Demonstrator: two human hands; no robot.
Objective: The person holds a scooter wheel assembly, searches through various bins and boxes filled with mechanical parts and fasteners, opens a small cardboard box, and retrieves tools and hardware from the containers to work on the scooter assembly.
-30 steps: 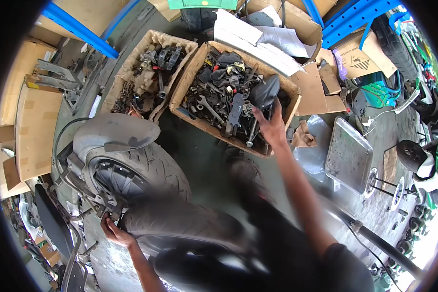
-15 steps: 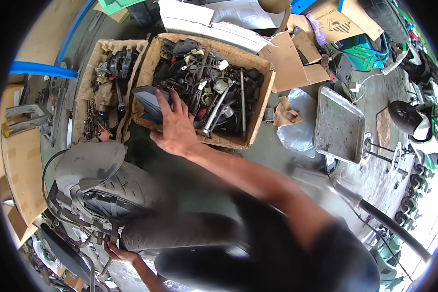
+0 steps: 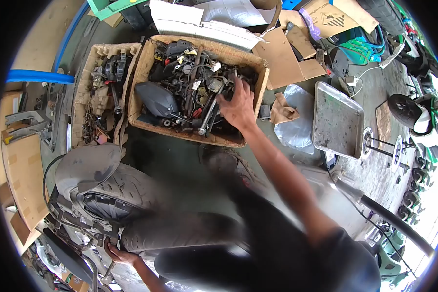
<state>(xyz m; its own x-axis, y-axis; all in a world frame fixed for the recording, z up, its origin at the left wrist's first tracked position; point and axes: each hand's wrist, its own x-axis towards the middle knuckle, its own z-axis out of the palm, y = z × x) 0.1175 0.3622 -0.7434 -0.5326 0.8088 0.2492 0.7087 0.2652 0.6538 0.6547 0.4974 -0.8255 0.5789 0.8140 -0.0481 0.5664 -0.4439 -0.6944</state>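
My right hand (image 3: 237, 106) reaches over the right side of a cardboard box (image 3: 180, 133) full of dark metal parts, its fingers bent among them; what they touch is hard to make out. Just left of it a long bolt (image 3: 209, 114) slants across the parts. A dark grey mirror-shaped part (image 3: 156, 99) rests in the box's left side. At the lower left, my left hand (image 3: 121, 255) is against the metalwork beside a wheel (image 3: 107, 207) with a grey fender (image 3: 88, 163); its fingertips are partly hidden.
A second box (image 3: 89, 61) of metal parts stands to the left. Right of the boxes are torn cardboard (image 3: 281, 61), a plastic bag (image 3: 297, 129) and a metal tray (image 3: 339, 121). A dark pole (image 3: 394, 215) slants at the lower right. Blue shelf bars (image 3: 40, 76) stand at the left.
My right hand has let go of the dark mirror-shaped part, now at the box's left side, and has moved back right over the parts. My left hand stays by the wheel.
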